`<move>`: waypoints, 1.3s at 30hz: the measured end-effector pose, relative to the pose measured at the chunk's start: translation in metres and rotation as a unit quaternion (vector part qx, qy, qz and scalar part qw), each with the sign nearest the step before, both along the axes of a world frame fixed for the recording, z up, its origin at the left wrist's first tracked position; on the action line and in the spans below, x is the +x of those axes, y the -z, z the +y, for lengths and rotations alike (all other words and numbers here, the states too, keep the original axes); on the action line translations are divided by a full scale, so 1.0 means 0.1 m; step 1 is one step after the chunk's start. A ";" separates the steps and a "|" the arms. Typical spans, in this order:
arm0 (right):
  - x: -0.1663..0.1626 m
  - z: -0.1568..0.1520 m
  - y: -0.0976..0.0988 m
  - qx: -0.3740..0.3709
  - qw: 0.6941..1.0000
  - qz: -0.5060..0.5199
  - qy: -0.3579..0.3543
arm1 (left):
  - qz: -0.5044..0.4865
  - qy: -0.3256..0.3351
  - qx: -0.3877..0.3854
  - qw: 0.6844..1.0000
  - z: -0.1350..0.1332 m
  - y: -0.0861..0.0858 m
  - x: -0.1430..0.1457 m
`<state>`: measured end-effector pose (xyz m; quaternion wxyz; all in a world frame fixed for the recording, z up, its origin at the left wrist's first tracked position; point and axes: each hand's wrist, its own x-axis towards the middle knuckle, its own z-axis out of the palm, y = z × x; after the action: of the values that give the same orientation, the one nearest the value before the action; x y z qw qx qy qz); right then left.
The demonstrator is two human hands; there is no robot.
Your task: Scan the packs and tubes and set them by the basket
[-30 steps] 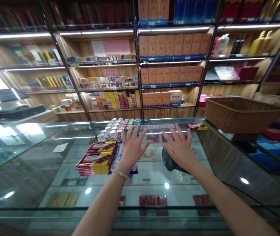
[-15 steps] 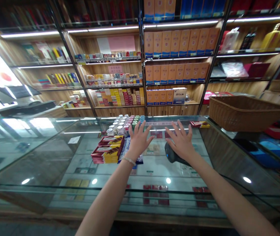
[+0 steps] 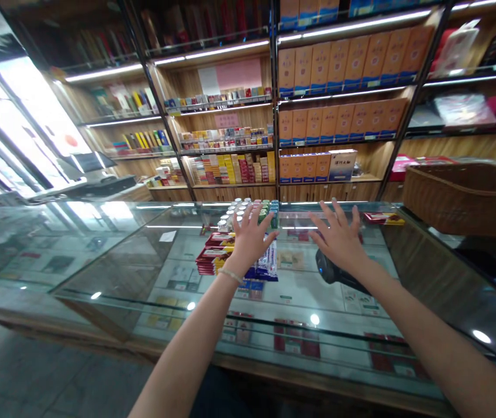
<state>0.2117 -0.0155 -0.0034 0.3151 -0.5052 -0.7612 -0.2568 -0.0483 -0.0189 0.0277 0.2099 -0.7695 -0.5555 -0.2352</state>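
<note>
My left hand (image 3: 250, 241) is spread open above the glass counter, holding nothing, with a pale bracelet (image 3: 230, 275) on its wrist. Below and around it lie stacked red-and-yellow chocolate packs (image 3: 211, 255) and blue-and-white packets (image 3: 269, 264), partly hidden by the hand. Just beyond stand rows of small containers with white lids (image 3: 236, 213), beside green ones (image 3: 266, 207). My right hand (image 3: 339, 238), fingers also spread and nothing in them, is over a black handheld barcode scanner (image 3: 329, 270). Whether it touches the scanner I cannot tell.
A brown wicker basket (image 3: 466, 197) stands at the right end of the glass counter (image 3: 300, 290). A single red-and-yellow pack (image 3: 383, 218) lies near it. Behind are lit shelves with orange boxes (image 3: 348, 64) and small cartons. A monitor (image 3: 86, 162) is at the far left.
The view has turned left, so the counter and shelves appear shifted right. My left hand now covers more of the chocolate packs. Both hands stay spread.
</note>
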 end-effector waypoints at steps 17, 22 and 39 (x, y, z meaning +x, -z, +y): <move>-1.26 -0.22 -0.02 -0.079 0.988 -0.002 -0.129 | 0.007 -0.151 0.061 0.987 -0.58 -0.12 -1.40; -1.54 -0.25 0.09 -0.115 0.983 -0.003 -0.146 | 0.008 -0.165 0.066 0.984 -0.67 -0.03 -1.63; -1.92 -0.32 0.34 -0.202 0.970 -0.024 -0.135 | 0.011 -0.171 0.010 0.985 -0.76 0.43 -1.74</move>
<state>0.0192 -0.0474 -0.0371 0.2196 -0.4446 -0.8660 -0.0645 -0.2228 -0.0945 -0.0156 0.2607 -0.6638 -0.6739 -0.1931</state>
